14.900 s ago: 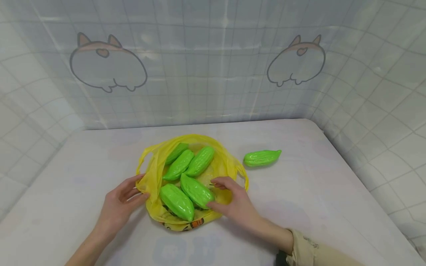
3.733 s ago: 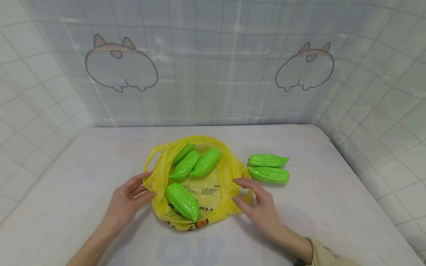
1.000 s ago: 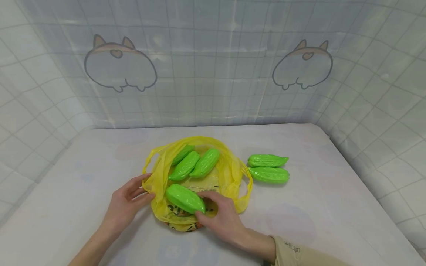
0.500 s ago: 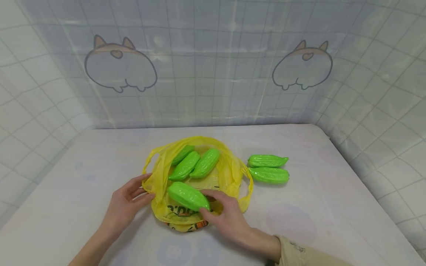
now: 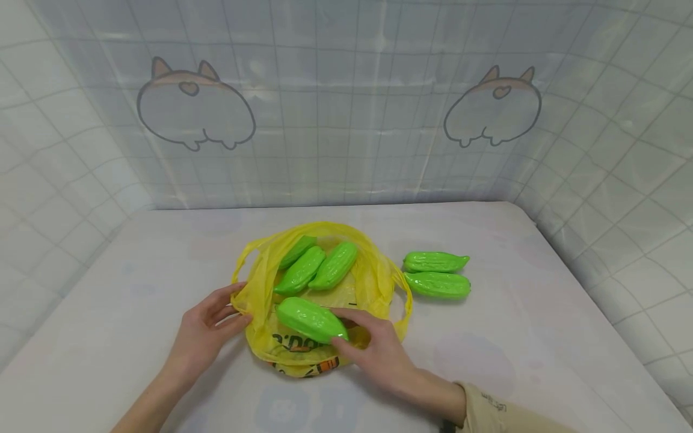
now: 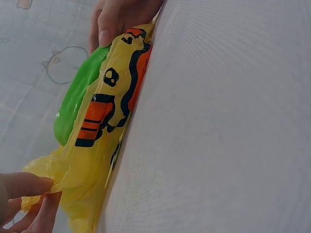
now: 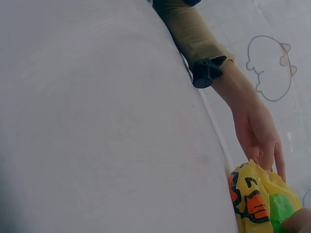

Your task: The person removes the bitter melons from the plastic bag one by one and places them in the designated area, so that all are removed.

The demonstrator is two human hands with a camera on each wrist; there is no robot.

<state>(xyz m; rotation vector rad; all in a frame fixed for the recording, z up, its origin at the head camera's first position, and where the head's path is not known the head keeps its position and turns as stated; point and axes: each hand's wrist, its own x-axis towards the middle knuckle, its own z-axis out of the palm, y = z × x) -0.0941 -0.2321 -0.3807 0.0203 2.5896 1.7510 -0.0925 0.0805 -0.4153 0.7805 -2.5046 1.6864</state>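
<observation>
A yellow plastic bag lies with its mouth spread open. My left hand pinches its left edge between thumb and fingers, plain in the left wrist view too, where the bag bunches at the fingertips. My right hand grips the right, pointed end of a glossy green bitter melon at the front of the bag's mouth. Behind it, three more bitter melons lie inside the bag, the rearmost partly hidden by the bag's side. In the right wrist view my right thumb rests on the held melon.
Right of the bag, two bitter melons lie side by side on the white table. A bag handle loop hangs beside my right hand. Behind the table rises a tiled-pattern curtain with corgi drawings.
Since the oldest frame, one bitter melon has gone from the bag to the table. Lately my right hand has taken another and drawn it slightly right. My left hand keeps its place.
</observation>
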